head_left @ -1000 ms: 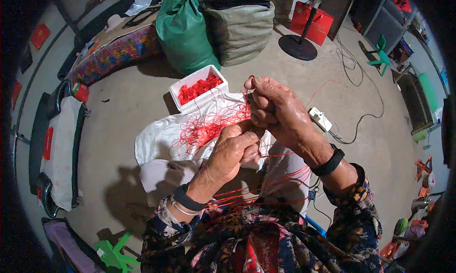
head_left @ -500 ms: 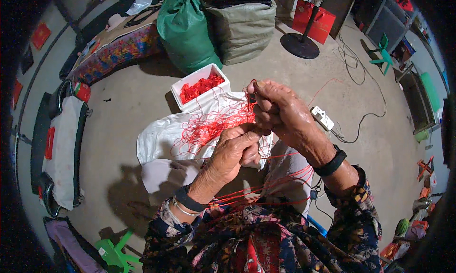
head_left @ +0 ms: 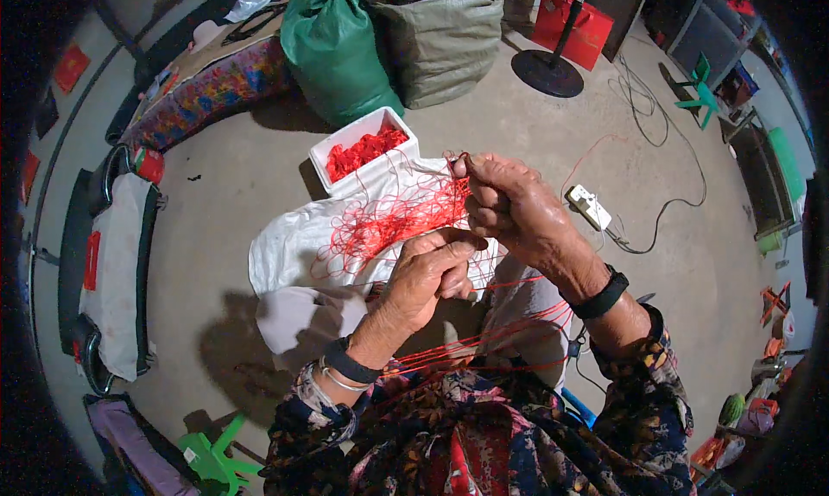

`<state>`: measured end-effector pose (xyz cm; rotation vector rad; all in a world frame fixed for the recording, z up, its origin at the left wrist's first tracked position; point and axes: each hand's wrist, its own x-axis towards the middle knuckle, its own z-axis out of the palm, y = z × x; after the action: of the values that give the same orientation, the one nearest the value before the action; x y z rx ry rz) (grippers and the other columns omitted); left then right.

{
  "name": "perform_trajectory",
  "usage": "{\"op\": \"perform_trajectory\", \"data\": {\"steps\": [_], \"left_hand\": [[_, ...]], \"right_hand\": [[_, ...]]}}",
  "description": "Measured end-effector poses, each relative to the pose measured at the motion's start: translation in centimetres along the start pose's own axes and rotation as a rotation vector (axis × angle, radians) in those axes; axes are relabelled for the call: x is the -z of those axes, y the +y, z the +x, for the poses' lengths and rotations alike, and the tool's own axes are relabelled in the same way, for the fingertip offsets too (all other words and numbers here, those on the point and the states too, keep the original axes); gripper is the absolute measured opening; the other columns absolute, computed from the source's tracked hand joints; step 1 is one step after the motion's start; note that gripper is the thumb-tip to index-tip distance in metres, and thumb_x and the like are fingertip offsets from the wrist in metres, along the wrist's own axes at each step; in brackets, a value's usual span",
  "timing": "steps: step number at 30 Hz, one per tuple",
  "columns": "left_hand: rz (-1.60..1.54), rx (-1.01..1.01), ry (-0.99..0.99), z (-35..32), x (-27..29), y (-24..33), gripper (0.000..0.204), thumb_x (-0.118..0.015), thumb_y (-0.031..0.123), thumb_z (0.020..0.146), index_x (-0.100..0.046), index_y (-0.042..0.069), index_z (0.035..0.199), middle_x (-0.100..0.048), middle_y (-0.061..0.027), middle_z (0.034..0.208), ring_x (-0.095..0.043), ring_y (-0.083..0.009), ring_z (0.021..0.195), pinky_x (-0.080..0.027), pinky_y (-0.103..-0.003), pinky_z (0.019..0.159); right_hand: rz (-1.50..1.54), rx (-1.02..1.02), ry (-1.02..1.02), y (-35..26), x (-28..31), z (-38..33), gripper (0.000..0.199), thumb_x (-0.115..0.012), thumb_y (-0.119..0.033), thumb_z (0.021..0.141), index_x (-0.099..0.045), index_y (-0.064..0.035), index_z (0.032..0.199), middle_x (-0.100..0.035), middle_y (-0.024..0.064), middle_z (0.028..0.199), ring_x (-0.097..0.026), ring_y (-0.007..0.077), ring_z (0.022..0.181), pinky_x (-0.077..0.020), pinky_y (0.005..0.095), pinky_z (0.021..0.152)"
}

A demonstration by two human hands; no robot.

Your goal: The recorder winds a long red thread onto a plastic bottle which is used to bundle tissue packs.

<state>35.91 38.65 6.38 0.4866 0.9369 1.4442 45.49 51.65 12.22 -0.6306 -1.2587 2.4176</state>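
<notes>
A bunch of red thread is being pinched at its upper end by the fingertips of the right hand, which is closed on the strands and is being held slightly above and beyond the left hand. The left hand is being kept curled below it, thumb pressed to fingers; further strands seem to be gripped there, though the exact hold cannot be told. The thread is being stretched between and to the left of the two hands, its loose tangle spreading over a white cloth on the floor, with more strands running back toward the lap. By its look the thread is judged very light, limp and prone to snarling, so it is best taken in a fingertip pinch near an end rather than in the tangle. Just beyond the cloth, a white box of red pieces is lying, with a green sack and a grey sack behind it. A white power strip is lying to the right.
</notes>
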Motion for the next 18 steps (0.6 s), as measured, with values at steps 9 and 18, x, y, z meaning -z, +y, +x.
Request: {"op": "perform_trajectory", "data": {"steps": [9, 18], "left_hand": [[0.028, 0.054, 0.05, 0.6, 0.4, -0.3, 0.019, -0.056, 0.022, 0.089, -0.052, 0.005, 0.082, -0.039, 0.0031, 0.052, -0.035, -0.0078, 0.042, -0.04, -0.028, 0.049], [0.019, 0.063, 0.069, 1.0, 0.9, -0.8, 0.02, -0.058, 0.023, 0.089, -0.057, 0.002, 0.088, -0.039, 0.0048, 0.052, -0.034, -0.0057, 0.043, -0.037, -0.025, 0.048]], "right_hand": [[0.198, -0.129, -0.002, 1.2, 2.2, 0.5, 0.02, -0.049, -0.025, 0.093, -0.053, -0.0054, 0.097, -0.028, -0.0071, 0.056, -0.024, 0.0068, 0.046, -0.0239, 0.0236, 0.043], [0.223, -0.122, 0.002, 1.5, 2.4, 0.9, 0.021, -0.048, -0.024, 0.093, -0.054, -0.0049, 0.098, -0.025, -0.0081, 0.056, -0.021, 0.0057, 0.045, -0.0218, 0.0225, 0.043]]}}
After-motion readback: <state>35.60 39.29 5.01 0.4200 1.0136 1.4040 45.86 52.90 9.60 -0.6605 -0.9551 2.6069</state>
